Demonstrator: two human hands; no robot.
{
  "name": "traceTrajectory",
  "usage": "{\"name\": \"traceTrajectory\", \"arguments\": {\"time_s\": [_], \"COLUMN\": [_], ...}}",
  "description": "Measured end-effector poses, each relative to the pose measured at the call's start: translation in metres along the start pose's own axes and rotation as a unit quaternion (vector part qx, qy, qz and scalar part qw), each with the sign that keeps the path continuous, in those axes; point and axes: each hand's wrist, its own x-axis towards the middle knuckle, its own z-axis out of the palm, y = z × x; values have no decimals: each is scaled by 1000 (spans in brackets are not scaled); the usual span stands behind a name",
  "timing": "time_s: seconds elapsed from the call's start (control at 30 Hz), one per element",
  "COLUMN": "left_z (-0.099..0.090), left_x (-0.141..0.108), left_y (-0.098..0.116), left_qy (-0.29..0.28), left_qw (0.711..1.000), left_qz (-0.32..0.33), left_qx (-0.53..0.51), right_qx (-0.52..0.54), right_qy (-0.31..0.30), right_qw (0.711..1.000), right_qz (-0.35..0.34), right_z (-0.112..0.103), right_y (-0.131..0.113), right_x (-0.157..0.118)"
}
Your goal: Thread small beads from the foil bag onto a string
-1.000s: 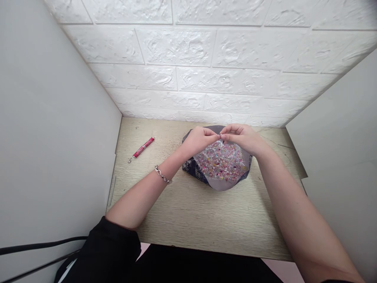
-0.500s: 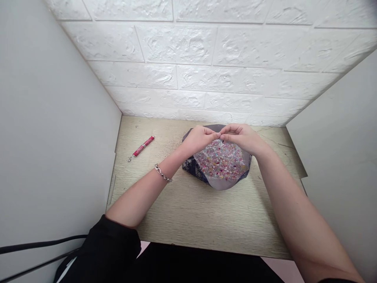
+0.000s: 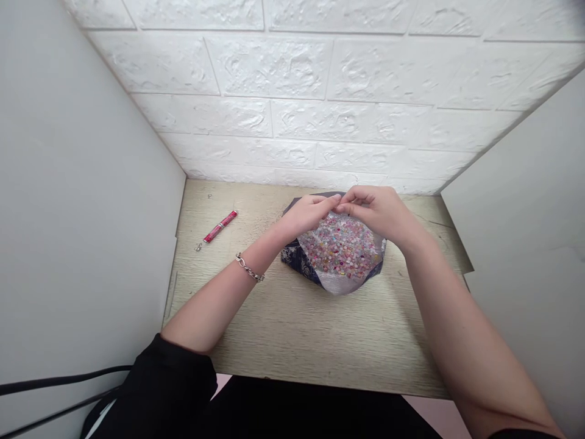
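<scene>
Left hand [image 3: 311, 214] and right hand [image 3: 382, 213] pinched, contents indiscernible, over beads [image 3: 340, 251] toward worktop's [image 3: 320, 341] back edge; right slightly raised since earlier.

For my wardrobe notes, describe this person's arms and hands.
The left hand and right hand are ungloved. A silvery chain bracelet circles the left forearm; the right forearm shows none. A black left sleeve reaches about the elbow; only a black edge of the right sleeve shows.

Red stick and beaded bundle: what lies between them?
In the head view, tabletop strewn with fine dark specks; the left wrist covers part of it.
</scene>
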Motion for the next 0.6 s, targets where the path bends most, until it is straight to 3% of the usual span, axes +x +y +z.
{"name": "traceTrajectory", "arguments": {"time_s": [0.2,0.6], "left_z": [-1,-2], "left_x": [-3,-2], "left_y": [4,1], "left_qy": [-29,-94], "left_qw": [999,994], "left_qz": [-13,-17], "left_qx": [-14,-60], "right_qx": [42,-10], "right_qy": [-17,-35], "right_qw": [999,999], "right_qz": [2,-22], "right_z": [-3,-10], "right_y": [0,-4], "right_x": [0,-1]}}
